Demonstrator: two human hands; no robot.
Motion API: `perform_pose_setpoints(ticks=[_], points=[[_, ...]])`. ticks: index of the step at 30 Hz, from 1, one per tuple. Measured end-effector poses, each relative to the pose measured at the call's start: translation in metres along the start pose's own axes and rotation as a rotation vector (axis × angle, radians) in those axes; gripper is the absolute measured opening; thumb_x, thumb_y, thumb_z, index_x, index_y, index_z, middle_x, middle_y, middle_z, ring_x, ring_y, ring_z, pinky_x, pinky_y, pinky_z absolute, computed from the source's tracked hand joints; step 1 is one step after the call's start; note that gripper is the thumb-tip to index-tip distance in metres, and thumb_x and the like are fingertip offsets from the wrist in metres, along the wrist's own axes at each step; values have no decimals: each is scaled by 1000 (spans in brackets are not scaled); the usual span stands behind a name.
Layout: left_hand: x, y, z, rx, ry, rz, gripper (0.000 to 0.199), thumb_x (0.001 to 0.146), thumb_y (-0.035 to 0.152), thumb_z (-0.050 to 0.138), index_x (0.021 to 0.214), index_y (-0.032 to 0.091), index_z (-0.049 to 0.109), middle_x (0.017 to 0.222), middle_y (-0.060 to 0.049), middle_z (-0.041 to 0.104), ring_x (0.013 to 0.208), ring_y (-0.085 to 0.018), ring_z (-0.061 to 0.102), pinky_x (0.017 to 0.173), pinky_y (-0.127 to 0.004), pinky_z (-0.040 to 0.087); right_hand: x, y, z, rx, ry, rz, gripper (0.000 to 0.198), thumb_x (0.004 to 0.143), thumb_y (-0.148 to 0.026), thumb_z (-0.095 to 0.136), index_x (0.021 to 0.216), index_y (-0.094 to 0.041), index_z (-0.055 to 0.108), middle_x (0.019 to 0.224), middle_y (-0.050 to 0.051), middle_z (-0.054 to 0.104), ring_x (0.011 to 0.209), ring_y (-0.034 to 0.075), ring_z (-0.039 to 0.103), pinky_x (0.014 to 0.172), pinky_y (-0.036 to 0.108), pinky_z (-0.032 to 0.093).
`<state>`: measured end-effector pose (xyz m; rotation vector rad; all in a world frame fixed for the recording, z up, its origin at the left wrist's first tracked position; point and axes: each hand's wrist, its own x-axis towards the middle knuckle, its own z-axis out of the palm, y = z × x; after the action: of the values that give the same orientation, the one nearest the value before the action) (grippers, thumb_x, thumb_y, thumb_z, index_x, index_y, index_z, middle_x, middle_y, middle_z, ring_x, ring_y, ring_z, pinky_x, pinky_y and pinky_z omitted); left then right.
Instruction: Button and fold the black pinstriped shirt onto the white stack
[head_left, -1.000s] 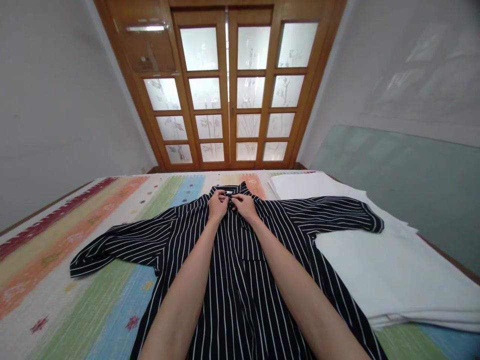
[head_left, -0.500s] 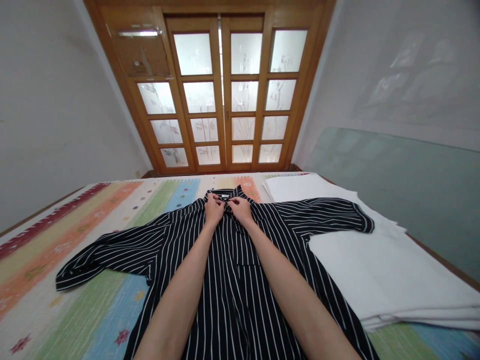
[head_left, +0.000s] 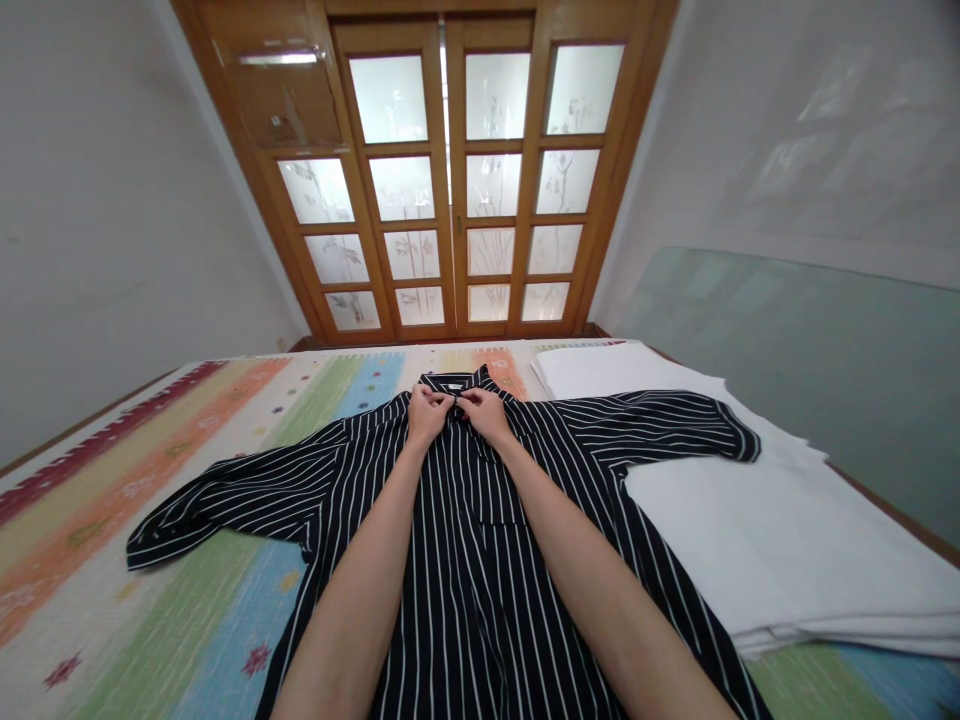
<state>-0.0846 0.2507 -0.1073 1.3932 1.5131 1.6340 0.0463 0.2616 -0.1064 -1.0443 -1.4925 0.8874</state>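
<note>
A black shirt with white stripes [head_left: 450,560] lies spread face up, its sleeves out to both sides and its collar [head_left: 480,378] at the far end. Just below the collar, my left hand [head_left: 427,414] pinches the shirt's front edge. My right hand [head_left: 484,414] pinches the opposite edge close beside it, the fingertips of both hands almost meeting. Whether a button sits between the fingers is too small to tell. Both forearms reach over the shirt's front and hide parts of it, including some of the chest pocket [head_left: 501,500].
Under the shirt is a bed with a striped, multicoloured cover [head_left: 187,440]. Folded white cloth [head_left: 787,540] lies to the right, partly beneath one sleeve. A pale green headboard-like panel [head_left: 810,370] stands at the right. Wooden doors with frosted panes [head_left: 457,170] are at the back.
Both hands stay at the collar, with small finger movements at the front edges. The whole view has shifted slightly, so the shirt appears a little further right.
</note>
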Motion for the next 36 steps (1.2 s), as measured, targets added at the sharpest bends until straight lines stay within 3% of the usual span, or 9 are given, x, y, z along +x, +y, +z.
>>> perform_pose_setpoints(ticks=[9,16,29,36], points=[[-3,7,-4,-122,-83,-12,39,67,20,68,77,23,30,70,4,66,48,-7,46,55,-22,36,2,2,-2,-42,-19,-12,16,75,-25,60,82,-16,72,69,2,70,57,15,62,64,27,49],[-3,9,-4,-34,-40,15,34,67,16,66,73,22,33,70,3,66,49,-7,45,57,-22,37,2,-1,-2,38,-32,49,15,73,-25,61,80,-15,71,67,1,70,52,13,60,60,25,49],[-3,10,-4,-172,-81,-39,37,65,17,69,74,22,33,72,0,69,60,-10,59,64,-24,44,1,-5,-3,110,-30,130,13,76,-21,58,81,-13,68,50,-3,60,47,13,57,56,25,48],[-4,11,-4,-204,-100,-44,40,65,20,71,73,22,32,75,-1,70,61,-11,61,65,-25,46,4,1,-1,154,-5,108,11,75,-12,60,86,-11,63,67,1,67,47,9,57,51,22,48]])
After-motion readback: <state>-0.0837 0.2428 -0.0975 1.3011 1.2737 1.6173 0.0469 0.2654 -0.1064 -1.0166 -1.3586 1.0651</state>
